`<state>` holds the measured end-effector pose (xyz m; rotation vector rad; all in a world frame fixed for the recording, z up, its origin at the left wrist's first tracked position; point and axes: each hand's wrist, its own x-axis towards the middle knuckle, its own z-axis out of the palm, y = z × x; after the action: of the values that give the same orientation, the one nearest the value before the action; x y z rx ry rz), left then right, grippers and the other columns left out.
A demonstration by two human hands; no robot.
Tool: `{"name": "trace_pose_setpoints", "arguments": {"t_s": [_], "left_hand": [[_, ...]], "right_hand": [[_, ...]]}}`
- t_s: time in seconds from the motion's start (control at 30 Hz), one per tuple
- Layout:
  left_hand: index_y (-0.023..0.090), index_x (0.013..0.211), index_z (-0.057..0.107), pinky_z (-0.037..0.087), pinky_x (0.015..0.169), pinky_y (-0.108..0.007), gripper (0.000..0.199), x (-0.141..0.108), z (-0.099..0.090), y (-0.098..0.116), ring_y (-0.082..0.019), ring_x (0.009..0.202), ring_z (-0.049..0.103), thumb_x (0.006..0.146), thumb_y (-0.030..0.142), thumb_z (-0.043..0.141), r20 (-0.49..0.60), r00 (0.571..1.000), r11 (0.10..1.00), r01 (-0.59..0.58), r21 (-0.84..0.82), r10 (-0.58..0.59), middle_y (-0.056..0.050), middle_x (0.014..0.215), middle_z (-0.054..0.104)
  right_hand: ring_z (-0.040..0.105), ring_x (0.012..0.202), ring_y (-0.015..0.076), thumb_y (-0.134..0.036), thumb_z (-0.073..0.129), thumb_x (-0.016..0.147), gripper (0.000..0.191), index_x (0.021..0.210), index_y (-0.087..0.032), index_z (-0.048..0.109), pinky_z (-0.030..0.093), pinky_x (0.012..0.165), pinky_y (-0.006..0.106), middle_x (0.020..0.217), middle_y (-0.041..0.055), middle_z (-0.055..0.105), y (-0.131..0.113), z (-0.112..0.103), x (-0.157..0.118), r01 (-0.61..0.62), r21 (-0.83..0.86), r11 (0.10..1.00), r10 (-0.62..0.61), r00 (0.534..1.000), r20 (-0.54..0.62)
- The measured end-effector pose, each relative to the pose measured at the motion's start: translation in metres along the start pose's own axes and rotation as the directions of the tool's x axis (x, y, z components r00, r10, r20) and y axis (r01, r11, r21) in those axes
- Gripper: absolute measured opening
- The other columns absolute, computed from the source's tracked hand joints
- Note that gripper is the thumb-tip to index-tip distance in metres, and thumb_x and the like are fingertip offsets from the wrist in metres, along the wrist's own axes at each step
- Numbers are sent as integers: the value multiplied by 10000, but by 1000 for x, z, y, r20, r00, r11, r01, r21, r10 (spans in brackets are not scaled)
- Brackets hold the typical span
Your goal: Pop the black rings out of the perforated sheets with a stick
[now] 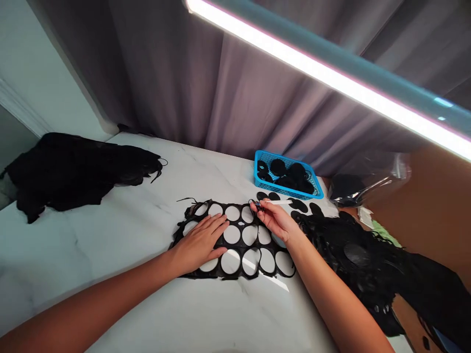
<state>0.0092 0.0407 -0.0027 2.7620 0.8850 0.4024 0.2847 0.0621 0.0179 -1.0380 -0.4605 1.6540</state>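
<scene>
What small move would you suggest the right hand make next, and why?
I'd probably ease the white-handled tool along the nearest hole's rim in the black sheet: the right hand holds it there, while the left hand lies flat on the sheet, pinning it down.

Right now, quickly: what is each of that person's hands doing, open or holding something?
Left hand: open, pressed flat on the black sheet with round holes.
Right hand: closed, pinching a white-handled tool.
</scene>
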Motion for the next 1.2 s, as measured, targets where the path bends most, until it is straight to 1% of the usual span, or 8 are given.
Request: {"name": "trace_pose_setpoints", "arguments": {"t_s": [0.17, 0.37, 0.73, 0.83, 0.97, 1.03, 1.1, 1.2], "left_hand": [[174, 1454, 387, 277, 1189, -453, 562, 1, -1, 5, -260, 1446, 323, 980, 444, 524, 12, 1000, 1000, 21, 4, -21, -131, 1538, 389], [125, 1426, 426, 250, 1193, -462, 577, 2, 2, 8, -278, 1443, 327, 949, 407, 585, 20, 999, 999, 39, 38, -39, -162, 1517, 411], [115, 1405, 458, 203, 1198, -481, 546, 2, 3, 11, -285, 1438, 331, 958, 409, 566, 3, 999, 999, 46, 15, -46, -148, 1490, 453], [128, 1413, 447, 159, 1198, -527, 536, 2, 4, 11, -290, 1442, 322, 976, 429, 524, -7, 999, 999, 38, 20, -38, -138, 1474, 474], [136, 1387, 470, 83, 1190, -583, 503, 1, 6, 11, -292, 1439, 325, 991, 446, 482, -18, 999, 999, 34, 37, -33, -140, 1447, 503], [143, 1391, 467, 82, 1187, -585, 500, 0, 6, 11, -291, 1438, 326, 996, 450, 468, -13, 999, 999, 38, 38, -38, -140, 1456, 495], [149, 1411, 450, 85, 1185, -586, 511, 0, 6, 10, -289, 1440, 321, 999, 452, 459, -7, 999, 999, 39, 36, -39, -140, 1471, 480], [153, 1417, 446, 82, 1188, -582, 516, 0, 6, 10, -283, 1441, 320, 996, 450, 471, -12, 999, 999, 37, 33, -37, -134, 1472, 482]], "right_hand": [[661, 835, 152, -297, 793, 741, 295, 687, -207, 518, 533, 737, 262, 933, 51, 727, 18, 25, -3, 137, -367, 920, -79, 983, 168], [601, 784, 178, -376, 647, 857, 235, 744, -211, 523, 440, 700, 292, 819, 15, 672, 35, 33, -8, 386, -795, 469, -193, 923, 334], [535, 690, 169, -291, 566, 914, 215, 730, -222, 479, 417, 644, 284, 742, 2, 582, 40, 31, -9, 495, -838, 230, -254, 862, 439], [533, 746, 195, -249, 501, 949, 206, 748, -224, 464, 425, 690, 311, 794, 35, 594, 46, 34, -16, 570, -822, -17, -273, 788, 552], [507, 816, 235, -203, 412, 962, 174, 805, -218, 487, 428, 744, 352, 867, 86, 605, 50, 37, -20, 626, -686, -371, -144, 691, 708], [507, 823, 238, -184, 385, 950, 176, 815, -216, 492, 431, 744, 355, 880, 96, 606, 40, 33, -14, 587, -680, -441, -193, 677, 710], [508, 794, 240, -190, 356, 944, 209, 776, -220, 476, 430, 719, 358, 818, 93, 591, 20, 20, -3, 445, -759, -475, -398, 660, 637], [537, 786, 253, -274, 404, 925, 188, 761, -221, 477, 441, 724, 389, 781, 92, 596, -21, -7, 11, 149, -913, -380, -747, 533, 398]]}}
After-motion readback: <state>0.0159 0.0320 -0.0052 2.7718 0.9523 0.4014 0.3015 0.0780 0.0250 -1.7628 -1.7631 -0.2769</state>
